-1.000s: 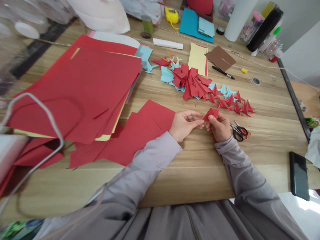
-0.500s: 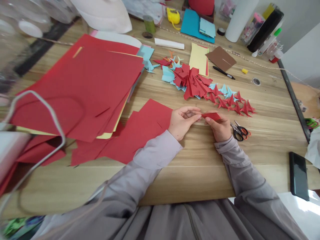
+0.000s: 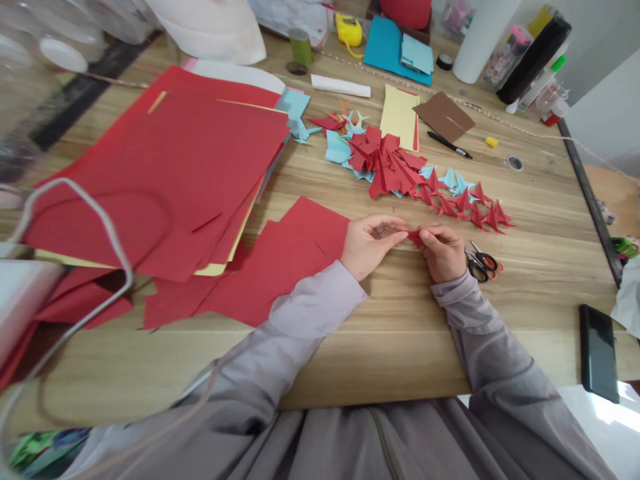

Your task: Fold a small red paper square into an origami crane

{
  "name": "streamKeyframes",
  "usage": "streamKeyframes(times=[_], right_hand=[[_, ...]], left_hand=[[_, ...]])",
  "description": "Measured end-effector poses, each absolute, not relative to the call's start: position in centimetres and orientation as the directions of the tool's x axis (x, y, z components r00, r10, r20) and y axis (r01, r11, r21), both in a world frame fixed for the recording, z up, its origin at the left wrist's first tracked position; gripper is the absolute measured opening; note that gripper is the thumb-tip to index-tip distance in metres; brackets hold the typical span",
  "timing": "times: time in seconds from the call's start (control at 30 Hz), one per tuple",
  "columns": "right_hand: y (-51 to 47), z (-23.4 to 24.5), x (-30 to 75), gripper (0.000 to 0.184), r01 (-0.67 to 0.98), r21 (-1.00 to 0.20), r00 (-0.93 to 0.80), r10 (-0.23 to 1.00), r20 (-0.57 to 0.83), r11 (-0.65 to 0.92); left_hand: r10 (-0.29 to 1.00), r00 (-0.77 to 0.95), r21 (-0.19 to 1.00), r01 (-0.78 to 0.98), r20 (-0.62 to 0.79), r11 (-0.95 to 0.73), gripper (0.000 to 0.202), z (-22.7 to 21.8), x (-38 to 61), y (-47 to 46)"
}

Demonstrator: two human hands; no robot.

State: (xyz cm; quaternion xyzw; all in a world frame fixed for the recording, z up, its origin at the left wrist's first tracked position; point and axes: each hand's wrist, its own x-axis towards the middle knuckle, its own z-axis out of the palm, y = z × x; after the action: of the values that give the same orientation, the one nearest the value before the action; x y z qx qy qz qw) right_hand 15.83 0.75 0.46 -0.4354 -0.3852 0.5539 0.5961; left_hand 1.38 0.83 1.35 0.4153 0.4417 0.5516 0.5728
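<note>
Red folded paper (image 3: 414, 235), small, held between two hands. Left hand (image 3: 370, 245) loosely curled, thumb and forefinger pinching paper's nine-o'clock end; right hand (image 3: 443, 253) mostly closed, pinching three-o'clock end. From paper: folded red heap (image 3: 386, 167) at eleven o'clock, scissors (image 3: 483, 257) toward four, flat red sheets (image 3: 295, 257) at nine.

A grey top (image 3: 335, 443) has long, creased sleeves (image 3: 493, 350) and a front zip (image 3: 383, 442).
</note>
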Motion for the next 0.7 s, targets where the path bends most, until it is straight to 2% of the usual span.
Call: streamKeyframes(times=[0.17, 0.4, 0.53, 0.7], right_hand=[[0.7, 0.3, 15.9, 0.020, -0.360, -0.933, 0.053, 0.999, -0.013, 0.007], [0.7, -0.6, 16.4, 0.014, -0.111, -0.990, 0.001, 0.997, 0.082, 0.082], [0.7, -0.5, 16.5, 0.012, -0.072, -0.985, -0.051, 0.986, 0.158, 0.154], [0.8, -0.5, 16.6, 0.014, -0.047, -0.990, -0.081, 0.988, 0.135, 0.131]], left_hand=[[0.999, -0.010, 0.953, -0.299, -0.054, 0.048, 0.023, 1.1, 1.4, 1.0], [0.999, -0.007, 0.965, -0.259, -0.049, 0.046, 0.024, 1.1, 1.5, 0.9], [0.999, 0.011, 0.976, -0.214, -0.048, 0.049, 0.024, 1.0, 1.5, 0.8], [0.997, 0.046, 0.970, -0.234, -0.057, 0.066, 0.025, 0.9, 1.4, 1.0]])
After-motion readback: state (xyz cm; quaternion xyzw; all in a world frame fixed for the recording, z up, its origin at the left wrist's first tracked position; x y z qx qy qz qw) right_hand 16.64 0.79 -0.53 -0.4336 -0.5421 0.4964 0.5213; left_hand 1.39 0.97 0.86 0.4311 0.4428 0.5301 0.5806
